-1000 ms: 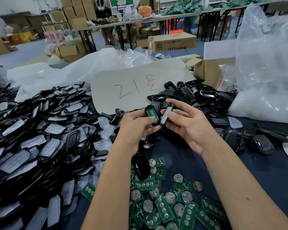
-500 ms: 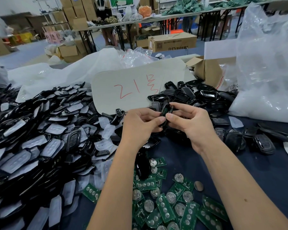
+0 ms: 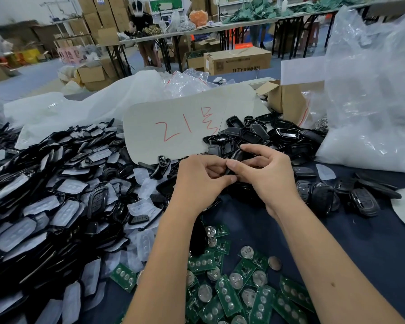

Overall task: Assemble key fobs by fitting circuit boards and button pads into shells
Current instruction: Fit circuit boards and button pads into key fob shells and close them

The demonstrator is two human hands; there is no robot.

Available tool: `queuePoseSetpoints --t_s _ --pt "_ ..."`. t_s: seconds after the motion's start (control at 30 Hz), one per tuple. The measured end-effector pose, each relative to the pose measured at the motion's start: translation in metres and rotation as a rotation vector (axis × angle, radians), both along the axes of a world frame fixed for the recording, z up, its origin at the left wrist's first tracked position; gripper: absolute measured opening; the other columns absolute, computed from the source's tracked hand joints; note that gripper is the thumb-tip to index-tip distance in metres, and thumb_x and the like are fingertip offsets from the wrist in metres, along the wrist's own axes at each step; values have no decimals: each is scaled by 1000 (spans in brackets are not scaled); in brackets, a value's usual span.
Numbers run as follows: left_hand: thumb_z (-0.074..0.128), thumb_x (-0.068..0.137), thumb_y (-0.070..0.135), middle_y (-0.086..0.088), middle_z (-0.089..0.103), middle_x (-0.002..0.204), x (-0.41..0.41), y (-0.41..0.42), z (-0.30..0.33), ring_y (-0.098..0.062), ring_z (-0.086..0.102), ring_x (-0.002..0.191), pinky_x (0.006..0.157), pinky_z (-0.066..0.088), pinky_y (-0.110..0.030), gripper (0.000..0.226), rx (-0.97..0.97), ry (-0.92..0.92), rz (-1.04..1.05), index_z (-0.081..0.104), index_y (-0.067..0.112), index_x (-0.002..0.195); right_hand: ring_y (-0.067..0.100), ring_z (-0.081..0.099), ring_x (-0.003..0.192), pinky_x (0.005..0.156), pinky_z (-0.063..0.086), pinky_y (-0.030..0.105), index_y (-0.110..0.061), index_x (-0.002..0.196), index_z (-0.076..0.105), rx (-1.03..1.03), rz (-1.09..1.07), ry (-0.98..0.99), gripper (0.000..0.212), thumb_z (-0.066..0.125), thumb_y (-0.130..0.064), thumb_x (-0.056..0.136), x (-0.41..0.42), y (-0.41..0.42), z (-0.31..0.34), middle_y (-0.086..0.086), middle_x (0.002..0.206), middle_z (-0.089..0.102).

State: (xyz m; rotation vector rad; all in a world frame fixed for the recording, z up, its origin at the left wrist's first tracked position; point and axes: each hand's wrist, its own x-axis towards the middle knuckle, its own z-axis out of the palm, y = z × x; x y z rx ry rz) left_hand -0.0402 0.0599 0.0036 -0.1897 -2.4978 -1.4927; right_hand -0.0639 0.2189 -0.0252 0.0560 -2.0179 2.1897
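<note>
My left hand [image 3: 199, 181] and my right hand [image 3: 267, 174] meet above the table's middle and both grip one black key fob [image 3: 235, 157], thumbs and fingers curled round its edges. The fob's two shell halves lie closed against each other; the board inside is hidden. Green circuit boards [image 3: 227, 295] with round coin cells lie scattered under my forearms. A big heap of black shells with translucent button pads [image 3: 56, 206] fills the left side. Empty black shell halves [image 3: 255, 134] are piled just beyond my hands.
Several closed fobs [image 3: 362, 202] lie on the dark blue table at the right. A white card with red marks [image 3: 185, 127] leans behind my hands. A large clear plastic bag [image 3: 369, 90] and a cardboard box [image 3: 288, 99] stand at the back right.
A second ago the left hand held a shell half with the green board showing and the right held the other half. The halves have come together and both hands now squeeze the closed fob.
</note>
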Motion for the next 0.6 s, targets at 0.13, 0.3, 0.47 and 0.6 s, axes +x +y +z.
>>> queuePoseSetpoints --t_s 0.13,0.3,0.47,0.6 --pt "83 80 4 -1 74 70 1 -1 1 -20 74 67 77 64 -44 20 70 -10 -22 82 22 87 25 78 69 73 66 49 -30 115 75 56 -7 33 56 94 -43 64 -1 -2 0 7 78 75" --pt "82 81 -1 2 73 69 1 -9 0 -14 74 67 77 65 -39 26 175 -58 -32 81 24 88 26 76 69 69 65 41 -37 110 78 104 74 77 32 87 -38 80 -1 0 1 11 95 73" --pt "81 82 -3 2 71 67 4 -21 0 -16 71 67 71 60 -26 27 259 -124 -116 81 22 91 14 71 69 59 53 22 -34 111 80 95 238 97 27 79 -14 92 1 8 5 4 101 77" --pt "80 85 -1 5 67 65 5 -25 0 -18 70 66 66 57 -24 24 305 -165 -154 83 22 89 14 66 65 55 49 22 -26 106 81 41 257 113 21 78 -11 92 0 8 4 4 88 77"
